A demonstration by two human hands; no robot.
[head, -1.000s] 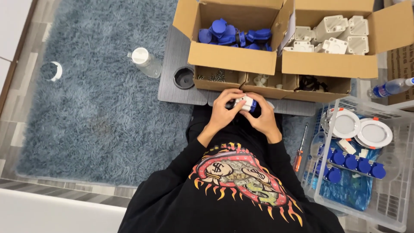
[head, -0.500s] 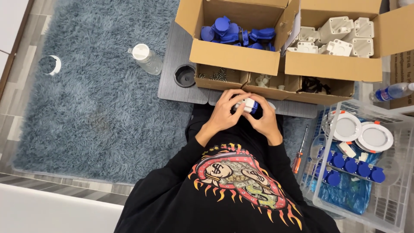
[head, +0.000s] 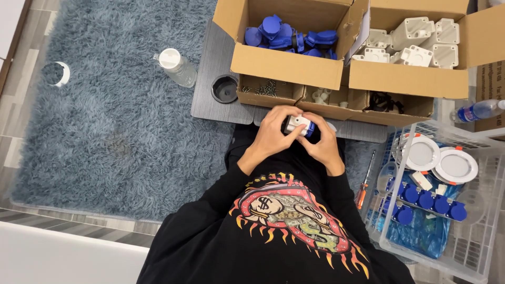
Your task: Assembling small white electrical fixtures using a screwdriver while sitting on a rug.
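Both of my hands meet over my lap at the near edge of a low grey table (head: pixel 210 100). My left hand (head: pixel 273 131) and my right hand (head: pixel 320 146) together grip a small white and blue plastic socket part (head: pixel 299 125), fingers wrapped round it. Beyond them stand two open cardboard boxes, one holding several blue socket covers (head: pixel 286 37), the other holding several white plastic housings (head: pixel 415 44). Smaller low trays in front of the boxes hold screws (head: pixel 260 90) and little parts.
A clear water bottle with a white cap (head: pixel 176 66) lies on the blue shaggy rug (head: pixel 105 121). A clear plastic crate (head: pixel 447 210) at right holds white round lamps and blue sockets. An orange-handled screwdriver (head: pixel 364 184) lies beside it. Another bottle (head: pixel 478 110) lies at far right.
My hands have stayed together on the part, with the fingers shifting slightly round it. The view has drifted a little.
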